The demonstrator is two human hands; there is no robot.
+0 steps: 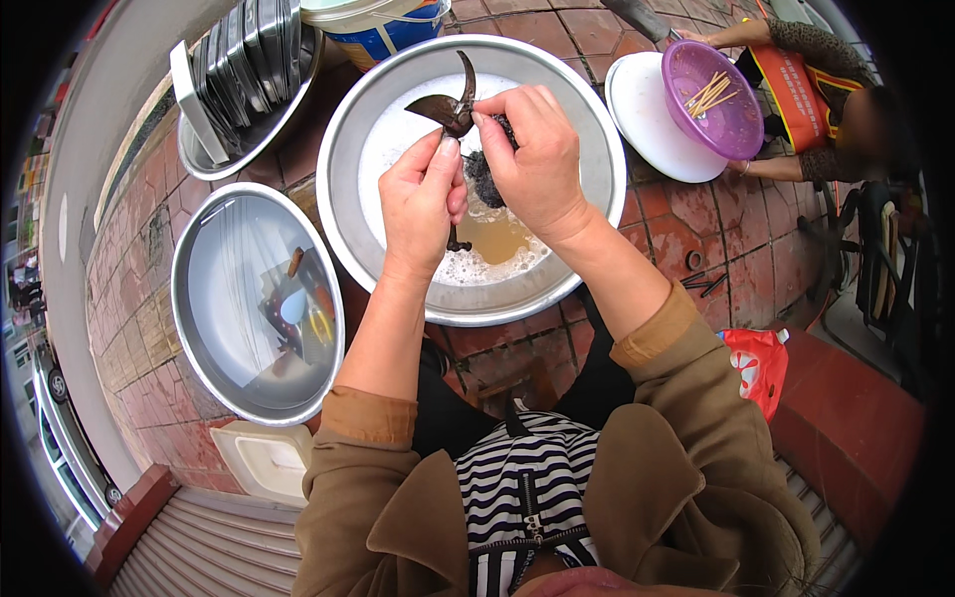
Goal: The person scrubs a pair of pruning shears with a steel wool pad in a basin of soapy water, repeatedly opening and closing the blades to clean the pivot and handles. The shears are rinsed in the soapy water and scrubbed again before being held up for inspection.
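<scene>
My left hand [424, 200] grips dark, worn pruning shears [446, 112] by the handle, their blades spread apart and pointing up. A handle end shows below the fist. At the shears' pivot, my right hand [533, 160] pinches with thumb and fingertips. A dark steel-wool scrubber [489, 179] hangs under that hand, partly hidden by it and seemingly held in it. Both hands are above a large round metal basin [522, 302]. White suds [388, 157] cover much of the water in it, with a brown murky patch [496, 231] near the middle.
On the left, an oval metal tub [216, 313] holds water and sunken tools. Behind it stand stacked metal trays [246, 67] and a bucket [380, 30]. At right, a person's hands are by a purple colander [716, 123] with sticks. A red pouch [755, 369] lies nearby.
</scene>
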